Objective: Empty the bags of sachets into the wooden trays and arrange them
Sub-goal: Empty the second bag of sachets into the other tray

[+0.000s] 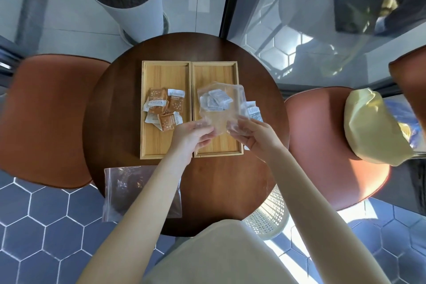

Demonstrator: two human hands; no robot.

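Left hand [192, 132] and right hand [250, 135] both pinching clear plastic bag of white sachets [219, 106], holding it over right wooden tray [235, 108]; brown sachets [164, 106] lying in left wooden tray [152, 140], mid round dark table [219, 187].

I see two trays side by side: sachets [164, 108] in the left tray [147, 145], a bag [219, 104] over the right tray [239, 145].

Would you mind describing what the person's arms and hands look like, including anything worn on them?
Both forearms are bare right down to the wrists, with no sleeves in view. The left hand and right hand wear no gloves, and I see no watch, bracelet or rings. A pale cream garment covers the body below.
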